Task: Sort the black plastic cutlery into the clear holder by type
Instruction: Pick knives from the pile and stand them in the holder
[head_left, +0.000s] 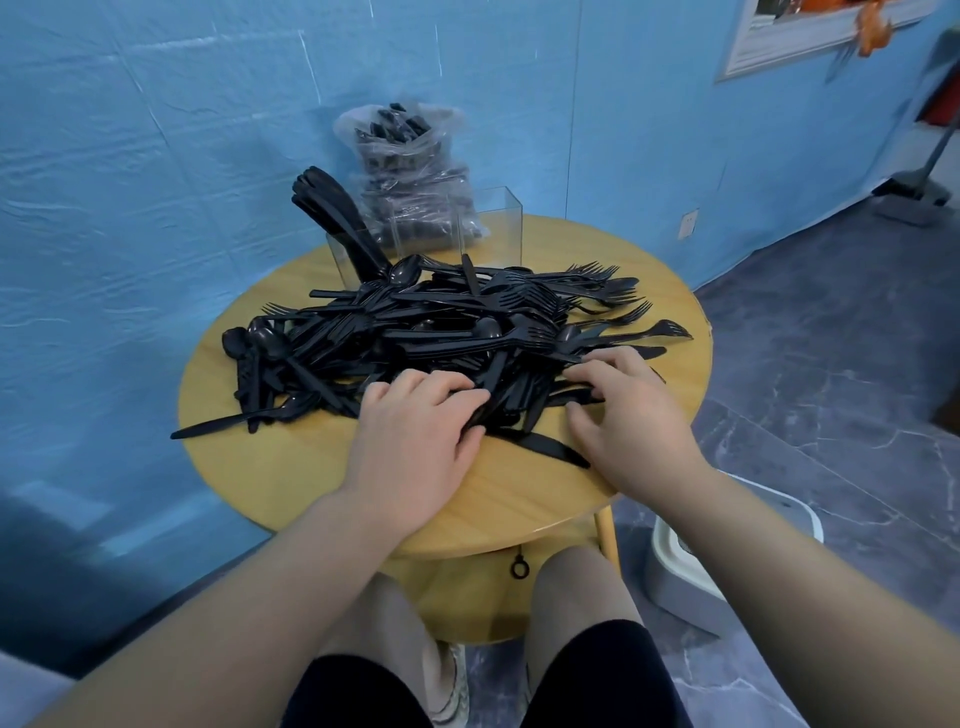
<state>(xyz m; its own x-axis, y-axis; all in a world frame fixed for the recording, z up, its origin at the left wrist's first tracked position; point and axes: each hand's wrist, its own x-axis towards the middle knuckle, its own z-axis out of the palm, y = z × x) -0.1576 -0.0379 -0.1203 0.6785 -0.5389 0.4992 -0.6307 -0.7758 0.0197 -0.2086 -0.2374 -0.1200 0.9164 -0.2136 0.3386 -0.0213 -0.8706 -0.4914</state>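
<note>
- A big heap of black cutlery (441, 332) is lying across the middle of the round wooden table (291, 467), with forks, spoons and knives all mixed together
- The left hand (415, 441) is resting palm down at the near edge of the heap, its fingers curling round a few black handles
- The right hand (628, 421) is lying just beside it on the right, apart from the left hand, with its fingers spread and pressing flat on the cutlery, gripping nothing that can be made out
- One knife (550, 449) is lying on the bare wood between the two hands
- The clear holder (488, 228) is standing at the far edge of the table behind the heap; its left compartment is holding a bunch of black pieces (337, 218) leaning to the left
- A plastic bag (410, 171) with more black cutlery is sitting behind the holder against the blue wall (156, 156)
</note>
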